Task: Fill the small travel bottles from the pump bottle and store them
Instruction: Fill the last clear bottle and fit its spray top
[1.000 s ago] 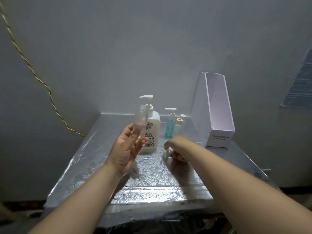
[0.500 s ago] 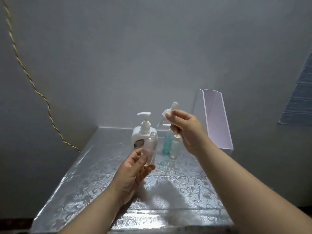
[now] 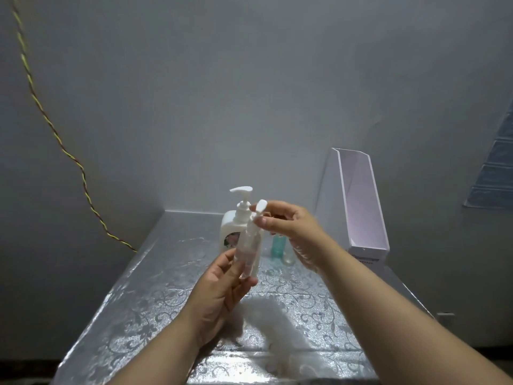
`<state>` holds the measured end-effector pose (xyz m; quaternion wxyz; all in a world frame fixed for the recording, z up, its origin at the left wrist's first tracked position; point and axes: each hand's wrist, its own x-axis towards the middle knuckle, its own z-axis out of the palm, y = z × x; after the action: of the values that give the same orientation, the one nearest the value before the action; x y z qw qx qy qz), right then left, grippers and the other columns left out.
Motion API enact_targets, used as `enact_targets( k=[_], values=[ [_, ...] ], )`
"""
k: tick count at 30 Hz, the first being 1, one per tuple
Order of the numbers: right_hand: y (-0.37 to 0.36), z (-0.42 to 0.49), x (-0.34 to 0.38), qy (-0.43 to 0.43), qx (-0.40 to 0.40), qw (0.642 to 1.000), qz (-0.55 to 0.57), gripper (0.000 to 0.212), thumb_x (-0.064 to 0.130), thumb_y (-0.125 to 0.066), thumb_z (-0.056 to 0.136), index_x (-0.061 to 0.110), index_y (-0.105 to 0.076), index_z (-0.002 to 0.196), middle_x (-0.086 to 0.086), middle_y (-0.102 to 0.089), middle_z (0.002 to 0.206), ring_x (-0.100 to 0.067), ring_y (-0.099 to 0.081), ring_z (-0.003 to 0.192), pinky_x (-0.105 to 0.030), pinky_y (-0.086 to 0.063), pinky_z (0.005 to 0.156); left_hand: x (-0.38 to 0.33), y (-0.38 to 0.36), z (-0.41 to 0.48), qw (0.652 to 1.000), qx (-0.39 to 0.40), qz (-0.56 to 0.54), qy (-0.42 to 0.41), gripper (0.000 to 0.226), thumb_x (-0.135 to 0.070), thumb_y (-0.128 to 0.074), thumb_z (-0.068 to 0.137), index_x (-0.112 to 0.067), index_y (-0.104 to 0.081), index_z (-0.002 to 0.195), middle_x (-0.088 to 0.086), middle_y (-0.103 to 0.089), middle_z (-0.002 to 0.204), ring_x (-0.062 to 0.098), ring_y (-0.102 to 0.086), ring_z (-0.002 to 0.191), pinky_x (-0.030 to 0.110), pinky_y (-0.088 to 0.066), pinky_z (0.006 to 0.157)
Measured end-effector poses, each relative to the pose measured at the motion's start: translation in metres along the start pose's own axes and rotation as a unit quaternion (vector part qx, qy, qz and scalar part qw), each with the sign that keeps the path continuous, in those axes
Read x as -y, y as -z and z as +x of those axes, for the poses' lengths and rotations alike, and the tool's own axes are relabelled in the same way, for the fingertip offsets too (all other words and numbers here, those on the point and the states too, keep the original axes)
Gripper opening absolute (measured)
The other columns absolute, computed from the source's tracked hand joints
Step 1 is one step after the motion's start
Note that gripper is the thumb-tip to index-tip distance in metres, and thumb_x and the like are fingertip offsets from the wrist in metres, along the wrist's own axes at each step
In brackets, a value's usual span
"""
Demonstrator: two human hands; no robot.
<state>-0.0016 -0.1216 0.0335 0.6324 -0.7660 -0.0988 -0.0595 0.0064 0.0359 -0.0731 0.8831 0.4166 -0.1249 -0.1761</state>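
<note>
Head view: the left hand (image 3: 219, 298) is raised above the table (image 3: 155, 295), a surface under a shiny silver covering with a scroll pattern. Its thumb and fingers are curled round the lower half of a small clear plastic travel bottle (image 3: 248, 252), held upright with a slight tilt. The right hand (image 3: 291, 226) is at the top of the same bottle, with thumb and fingertips pinched on a small white pump top (image 3: 259, 209) that sits at the bottle's neck. A thin white tube runs from it down inside the bottle. Whether the top is screwed home cannot be told. Directly behind the held bottle, at the back of the table near the wall, stands a large white pump bottle (image 3: 231, 223) with a printed label, upright, touched by neither hand. To its right a small teal bottle (image 3: 278, 245) and a small clear bottle (image 3: 288, 258) stand side by side, their upper parts hidden by the right hand. Further right, at the rear corner of the table, stands a tall pale lilac open-topped box (image 3: 361, 195) with a slanted side, well apart from both hands. A twisted yellow and brown cord (image 3: 41, 112) runs down the grey wall on the left to the table's edge.
</note>
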Motion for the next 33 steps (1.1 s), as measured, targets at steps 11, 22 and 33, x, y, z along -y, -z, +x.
enact_targets(
  k=[11, 22, 33],
  values=[
    [-0.018, 0.003, -0.002, 0.0, 0.011, 0.997, 0.076, 0.016, 0.001, -0.073, 0.076, 0.008, -0.068, 0.089, -0.012, -0.063, 0.095, -0.021, -0.056, 0.09, -0.03, -0.046, 0.084, 0.001, 0.003, -0.003, 1.0, 0.016, 0.009, -0.007, 0.079, -0.036, -0.098, 0.034, -0.012, -0.073, 0.105, 0.02, -0.064, 0.111, 0.018, -0.066, 0.075, 0.02, -0.057, 0.058],
    [-0.018, 0.006, -0.006, -0.01, -0.004, 0.997, 0.081, 0.032, 0.001, -0.077, 0.071, -0.004, -0.065, 0.1, -0.017, -0.065, 0.097, -0.023, -0.06, 0.092, -0.035, -0.046, 0.091, 0.001, 0.005, 0.0, 0.999, 0.022, 0.024, -0.01, 0.079, -0.04, -0.097, 0.037, -0.013, -0.073, 0.107, 0.015, -0.067, 0.11, 0.017, -0.065, 0.082, 0.019, -0.057, 0.061],
    [-0.024, 0.004, -0.011, -0.009, -0.002, 0.995, 0.099, 0.042, 0.002, -0.079, 0.063, -0.003, -0.063, 0.101, -0.011, -0.065, 0.092, -0.022, -0.06, 0.087, -0.034, -0.048, 0.086, 0.003, 0.007, 0.001, 1.0, 0.024, 0.011, -0.013, 0.081, -0.038, -0.096, 0.04, -0.01, -0.07, 0.111, 0.015, -0.066, 0.11, 0.014, -0.065, 0.078, 0.019, -0.056, 0.059]
  ],
)
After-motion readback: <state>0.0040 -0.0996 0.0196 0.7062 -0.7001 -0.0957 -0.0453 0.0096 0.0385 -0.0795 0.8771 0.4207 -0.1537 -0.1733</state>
